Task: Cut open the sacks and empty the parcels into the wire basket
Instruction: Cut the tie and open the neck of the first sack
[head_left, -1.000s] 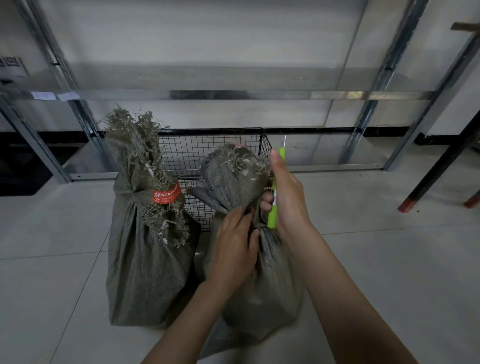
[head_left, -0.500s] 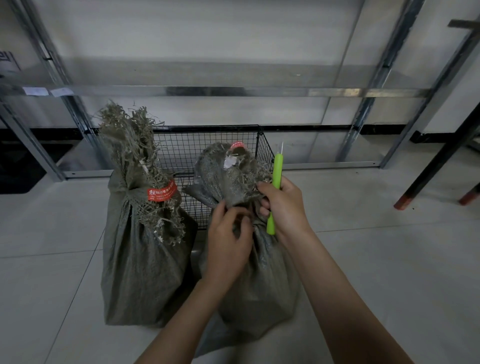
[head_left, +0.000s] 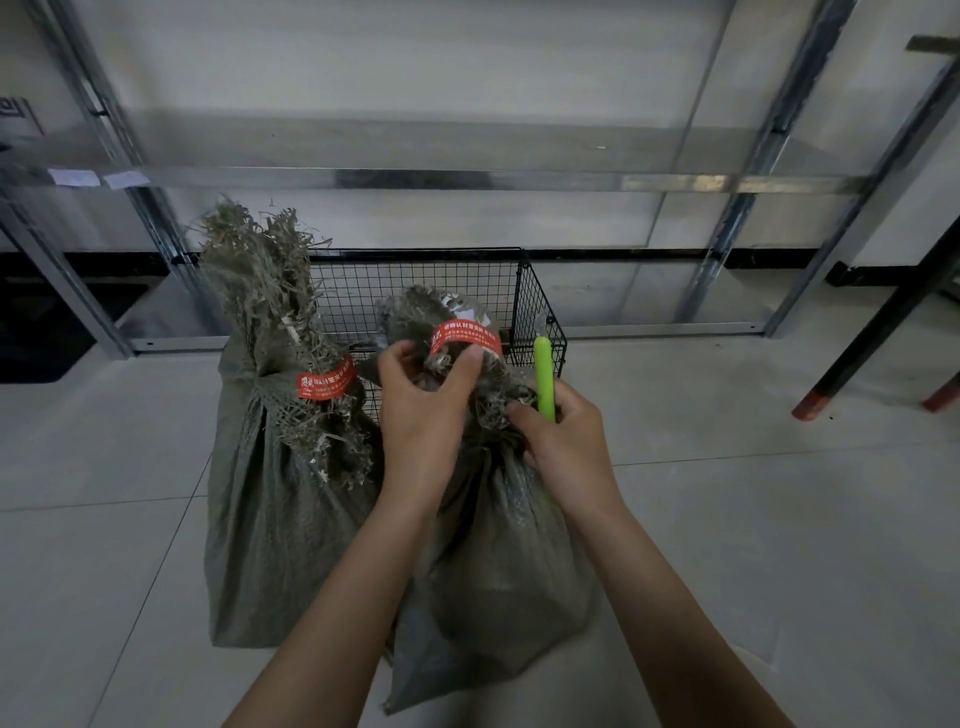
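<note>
Left hand (head_left: 426, 415) rose to red seal (head_left: 466, 339); two sacks (head_left: 270, 519), one cutter (head_left: 544, 379).

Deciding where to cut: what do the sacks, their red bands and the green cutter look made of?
Each sack looks like woven plastic, dull grey-green: the weave shows and the top frays into flat strips. Each band seems glossy red plastic tape with white print. The cutter has a smooth, bright green handle, probably plastic; no blade shows.
</note>
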